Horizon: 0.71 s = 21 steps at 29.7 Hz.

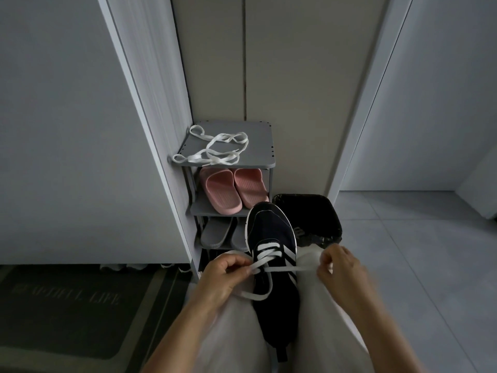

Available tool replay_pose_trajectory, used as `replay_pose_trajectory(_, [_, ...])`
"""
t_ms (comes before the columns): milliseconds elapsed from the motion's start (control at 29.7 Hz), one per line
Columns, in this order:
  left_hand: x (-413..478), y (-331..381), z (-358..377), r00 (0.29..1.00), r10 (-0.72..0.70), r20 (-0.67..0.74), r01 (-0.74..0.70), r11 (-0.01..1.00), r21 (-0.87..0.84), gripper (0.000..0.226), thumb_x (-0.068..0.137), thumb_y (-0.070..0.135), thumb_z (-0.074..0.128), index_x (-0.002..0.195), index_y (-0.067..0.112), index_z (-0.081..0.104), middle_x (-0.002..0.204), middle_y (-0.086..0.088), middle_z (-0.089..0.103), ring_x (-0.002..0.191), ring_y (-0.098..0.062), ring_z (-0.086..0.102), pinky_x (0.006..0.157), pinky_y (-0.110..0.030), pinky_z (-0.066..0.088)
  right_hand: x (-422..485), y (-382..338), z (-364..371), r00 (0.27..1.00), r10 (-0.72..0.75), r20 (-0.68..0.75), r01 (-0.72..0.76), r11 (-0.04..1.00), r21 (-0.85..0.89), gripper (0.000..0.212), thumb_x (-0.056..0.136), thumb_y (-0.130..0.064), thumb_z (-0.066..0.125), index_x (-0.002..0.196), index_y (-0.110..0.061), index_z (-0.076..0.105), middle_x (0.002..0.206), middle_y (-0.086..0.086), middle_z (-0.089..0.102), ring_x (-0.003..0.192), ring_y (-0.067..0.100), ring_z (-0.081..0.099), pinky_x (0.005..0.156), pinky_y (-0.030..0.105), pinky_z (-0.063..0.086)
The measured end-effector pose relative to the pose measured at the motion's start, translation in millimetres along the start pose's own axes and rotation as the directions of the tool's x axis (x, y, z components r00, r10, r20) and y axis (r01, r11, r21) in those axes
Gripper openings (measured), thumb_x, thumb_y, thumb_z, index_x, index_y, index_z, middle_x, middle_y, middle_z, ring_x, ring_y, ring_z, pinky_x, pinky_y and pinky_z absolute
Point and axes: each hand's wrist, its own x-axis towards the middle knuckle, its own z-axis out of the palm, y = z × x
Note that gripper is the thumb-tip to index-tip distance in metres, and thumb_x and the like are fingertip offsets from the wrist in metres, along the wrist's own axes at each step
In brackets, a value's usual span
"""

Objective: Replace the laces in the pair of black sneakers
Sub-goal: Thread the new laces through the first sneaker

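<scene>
While sneaker (pixel 271 234) points toe-away | left hand (pixel 223 277), right hand (pixel 342 267) each pinch lace (pixel 302 268) (white)

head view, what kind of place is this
Probably a home entryway: a shoe rack set against the wall holds pink slippers, and a doormat lies on the floor beside it.

Dim light. A grey shoe rack (pixel 258 135) stands far against beige cabinet doors (pixel 295 76), holding pink slippers (pixel 234 189) above grey slippers (pixel 217 232). A black bin (pixel 320 214) sits just right; pale floor tiles (pixel 416 251) spread right, a dark doormat (pixel 67 305) near left.
</scene>
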Motion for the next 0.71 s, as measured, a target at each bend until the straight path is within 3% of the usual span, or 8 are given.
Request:
replay_pose_trajectory(101, [0.0,-3.2,-1.0,1.0,-0.016,0.009,0.016,1.0,-0.017,0.015,0.083,0.0,0.06,0.086,0.011,0.07,0.094,-0.005,0.066,0.083,-0.007,0.06,0.065,-0.003,0.042,-3.7,-16.3,5.0,0.995,-0.089,0.049,0.084,0.991,0.108,0.014,0.089,-0.03,0.051,0.102,-0.027,0.055,0.103,-0.01,0.052,0.087,0.018,0.056,0.076,0.031,0.045])
replay_pose_trajectory(168, [0.5,-3.9,-0.6,1.0,-0.026,0.007,0.026,0.999,-0.039,0.021,0.084,-0.003,0.056,0.082,0.013,0.07,0.093,-0.004,0.067,0.083,-0.006,0.06,0.066,-0.004,0.042,-3.5,-20.6,10.2,0.992,-0.101,0.07,0.092,0.988,0.123,0.009,0.084,-0.046,0.052,0.084,-0.038,0.054,0.086,-0.016,0.059,0.08,0.011,0.061,0.074,0.034,0.051])
replay_pose_trajectory(235, [0.5,-2.6,0.9,1.0,-0.019,-0.003,0.019,0.999,-0.041,0.025,0.083,-0.006,0.054,0.079,0.013,0.069,0.09,-0.003,0.067,0.079,-0.002,0.06,0.066,-0.004,0.041,-4.7,-19.9,13.3,0.991,-0.091,0.1,0.084,0.994,0.068,0.025,0.077,-0.061,0.049,0.07,-0.037,0.051,0.067,-0.017,0.058,0.068,0.004,0.058,0.067,0.031,0.05])
replay_pose_trajectory(303, [-0.2,-2.0,1.9,1.0,-0.001,-0.011,0.001,1.0,-0.025,0.024,0.083,-0.008,0.053,0.081,0.01,0.069,0.089,-0.003,0.067,0.075,0.003,0.059,0.065,-0.003,0.04,-3.3,-17.3,13.4,0.991,-0.061,0.123,0.038,0.982,0.184,0.032,0.071,-0.066,0.048,0.068,-0.035,0.056,0.063,-0.013,0.06,0.063,0.004,0.058,0.063,0.031,0.05])
replay_pose_trajectory(370, [-1.2,-2.6,2.3,1.0,0.017,-0.01,-0.018,1.0,-0.01,0.024,0.083,-0.008,0.053,0.083,0.009,0.069,0.092,-0.004,0.067,0.077,0.004,0.06,0.066,-0.003,0.041,-0.5,-15.6,6.8,0.993,-0.023,0.116,-0.019,0.936,0.351,0.028,0.075,-0.055,0.057,0.068,-0.027,0.06,0.064,-0.007,0.061,0.064,0.01,0.058,0.065,0.031,0.048])
replay_pose_trajectory(471, [-2.2,-3.1,2.8,0.999,0.046,-0.011,-0.046,0.999,-0.002,0.026,0.083,-0.009,0.052,0.083,0.011,0.068,0.092,-0.002,0.067,0.076,0.009,0.059,0.067,-0.002,0.041,3.6,-2.7,-6.2,0.993,0.079,0.089,-0.109,0.898,0.427,0.023,0.086,-0.026,0.063,0.065,-0.021,0.057,0.061,-0.004,0.053,0.058,0.01,0.047,0.059,0.026,0.039])
replay_pose_trajectory(706, [-5.1,-7.3,6.6,0.993,0.111,-0.043,-0.11,0.994,0.02,0.024,0.083,-0.007,0.055,0.082,0.013,0.067,0.09,-0.001,0.066,0.075,0.007,0.059,0.068,-0.005,0.042,1.6,12.3,-8.0,0.988,0.117,0.104,-0.15,0.892,0.427,0.021,0.087,-0.025,0.063,0.07,-0.011,0.061,0.065,0.002,0.055,0.059,0.014,0.046,0.057,0.027,0.037])
